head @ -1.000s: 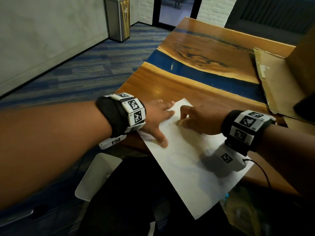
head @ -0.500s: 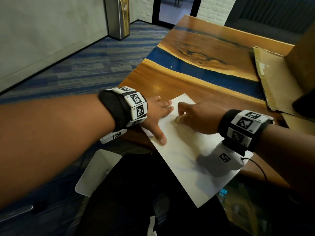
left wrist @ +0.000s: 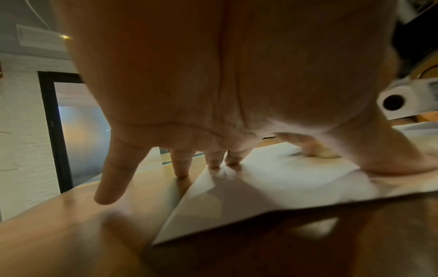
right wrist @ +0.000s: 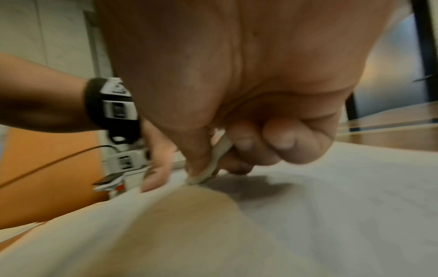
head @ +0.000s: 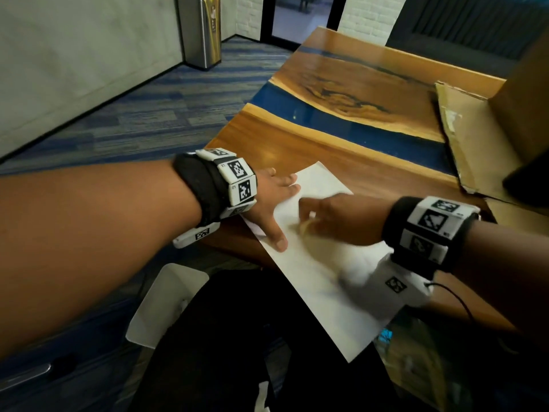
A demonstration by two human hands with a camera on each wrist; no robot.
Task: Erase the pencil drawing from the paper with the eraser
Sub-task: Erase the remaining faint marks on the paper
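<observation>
- The paper (head: 323,278) has slid toward the table's (head: 297,150) near edge over the last second; its near corner now hangs well off the wood.
- The left hand (head: 274,200) stays flat, fingers straight and spread: thumb and two fingertips press the sheet's left edge, the others rest on the wood beside it.
- The right hand (head: 338,220) has shifted leftward and is blurred, so a rubbing stroke seems under way.
- Its thumb and fingers pinch the eraser (right wrist: 213,163), whose tip touches the sheet just beside the left thumb.
- Pencil marks are too faint to judge; I would say erasing continues, with the paper creeping.
</observation>
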